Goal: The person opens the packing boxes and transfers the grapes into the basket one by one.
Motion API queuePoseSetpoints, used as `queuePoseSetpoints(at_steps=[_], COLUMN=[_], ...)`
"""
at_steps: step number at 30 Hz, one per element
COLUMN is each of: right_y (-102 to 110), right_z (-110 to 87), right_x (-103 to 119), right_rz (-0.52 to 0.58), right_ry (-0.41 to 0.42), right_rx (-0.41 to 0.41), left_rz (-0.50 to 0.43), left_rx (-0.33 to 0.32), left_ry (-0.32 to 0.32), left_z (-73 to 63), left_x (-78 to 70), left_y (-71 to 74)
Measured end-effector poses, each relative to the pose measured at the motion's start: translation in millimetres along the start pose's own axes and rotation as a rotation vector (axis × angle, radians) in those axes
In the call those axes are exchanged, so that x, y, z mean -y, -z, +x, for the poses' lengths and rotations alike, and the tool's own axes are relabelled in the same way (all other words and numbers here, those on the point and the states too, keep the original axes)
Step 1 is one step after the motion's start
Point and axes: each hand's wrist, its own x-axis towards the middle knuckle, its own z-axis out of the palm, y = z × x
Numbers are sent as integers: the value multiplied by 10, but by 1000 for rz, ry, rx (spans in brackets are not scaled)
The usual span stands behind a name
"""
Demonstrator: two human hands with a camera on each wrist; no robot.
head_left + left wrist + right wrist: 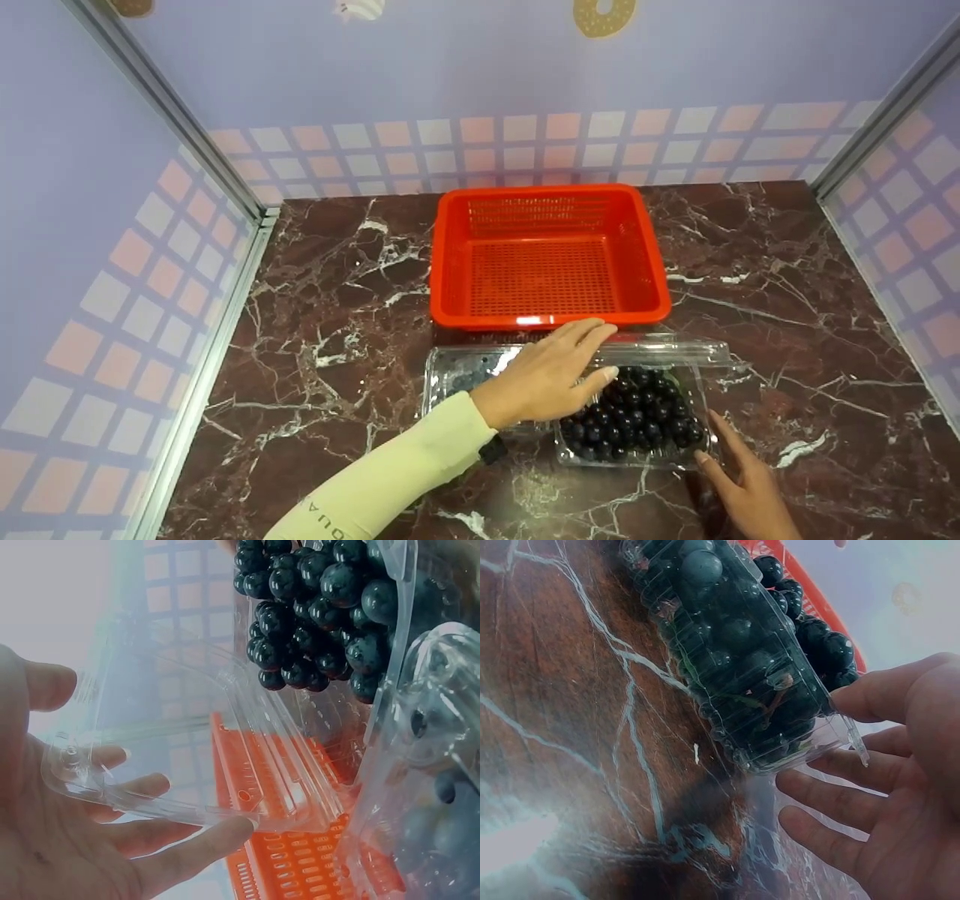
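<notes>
A clear plastic box [570, 457] of dark grapes [637, 412] stands with its lid [675, 351] raised at the back. My left hand [544, 375] reaches across the box's left part, its fingers fairly straight; in the left wrist view they lie against the clear lid [187, 814]. At the box's right front corner my right hand [750, 487] holds on, thumb at the rim and fingers along the side. The right wrist view shows grapes and a stem through the box wall [742, 690]. Partly hidden under my left arm is another clear box [439, 375] with dark round fruit.
A red plastic basket [442, 255] with slotted sides stands just behind the boxes, nothing seen inside it. The dark marbled tabletop [337, 300] is bounded by patterned walls [375, 75] at the back, left and right.
</notes>
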Motion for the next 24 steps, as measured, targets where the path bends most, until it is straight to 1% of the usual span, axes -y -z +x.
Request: queuePoseSetpoints(at_steps=[4,9,16,24], right_y=[11,41,42,57], right_z=[-17,-41,-54,-72], right_x=[7,25,14,22], right_rz=[-4,-46,-67,-73], right_ry=[-19,-69,-41,-45], right_rx=[13,30,15,21], left_rz=[7,13,28,61], left_rx=[-30,-61,-80,-98], left_ry=[-6,-13,-11,-9], left_z=[11,29,50,69], left_x=[1,5,0,-5], left_y=[24,54,94,133])
